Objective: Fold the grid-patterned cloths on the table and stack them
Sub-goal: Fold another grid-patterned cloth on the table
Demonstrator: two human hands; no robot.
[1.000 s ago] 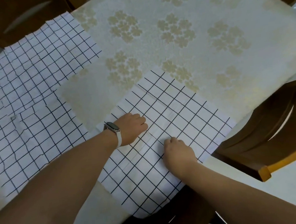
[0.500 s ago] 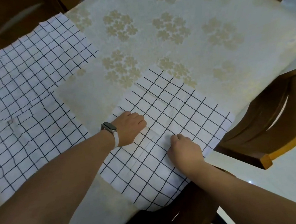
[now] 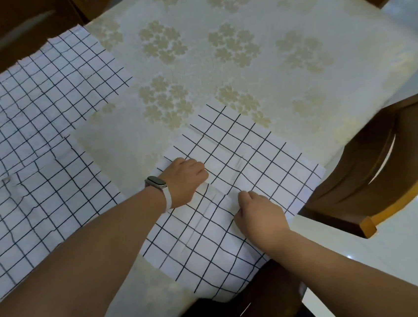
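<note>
**Both hands bunched on the nearest grid cloth**

A white grid-patterned cloth (image 3: 254, 153) lies flat at the lower centre of the frame, turned corner-on. Its lowest corner hangs over the near edge of the table (image 3: 292, 33), which wears a cream floral tablecloth.

The left hand (image 3: 184, 180), with a wristband watch (image 3: 157, 183) on it, rests on the cloth's left part. Its fingers are curled and pressed together, knuckles up, tips tucked under. The right hand (image 3: 260, 212) sits just lower right of it, fingers (image 3: 244, 196) likewise curled tight together. Between the two hands the fabric rises in small pleats, pinched by both.

At the left of the frame two more grid cloths overlap, crumpled: one upper (image 3: 52, 79), one lower (image 3: 39, 202). They lie apart from the cloth under the hands.

A wooden chair (image 3: 384, 165) stands at the right edge.
</note>
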